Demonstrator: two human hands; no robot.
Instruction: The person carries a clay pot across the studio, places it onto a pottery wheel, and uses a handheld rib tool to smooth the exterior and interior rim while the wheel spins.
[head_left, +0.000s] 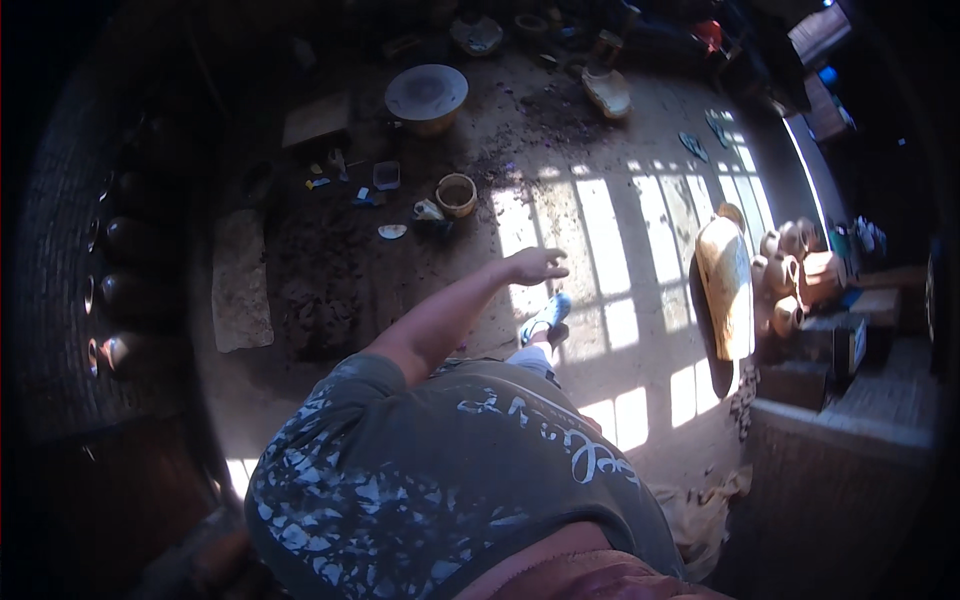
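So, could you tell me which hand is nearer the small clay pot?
Left: the left hand hangs open, below and right of the small clay pot; the right hand is unseen.

The left hand (536, 265) is stretched out above the floor (640, 230), with nothing in it. Beyond it a small clay bowl (456, 194) stands on the floor, and farther behind is a potter's wheel (427, 93). To the right, clay pots (795, 270) lie together beside a long board (727, 285). At the left, a row of pots (120, 290) stands along the wall.

Small upright clay pot (456, 194), floor-standing
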